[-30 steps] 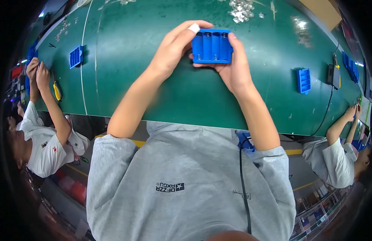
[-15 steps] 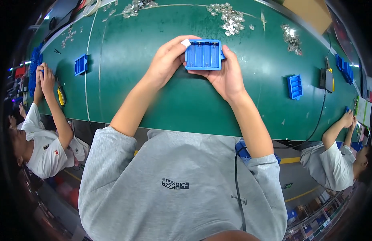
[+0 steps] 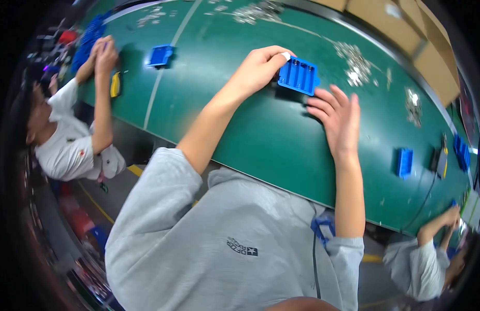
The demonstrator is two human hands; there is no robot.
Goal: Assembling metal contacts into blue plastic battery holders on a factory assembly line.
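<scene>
One blue case (image 3: 298,75) is pinched by the left hand (image 3: 262,66), the right hand (image 3: 340,122) spread; steady holding seems needed next

Blue slotted case (image 3: 298,76), open-faced

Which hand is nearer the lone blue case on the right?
Right: the right hand, open, is up and left of the lone case; the left hand, gripping another blue case, is farther left.
</scene>
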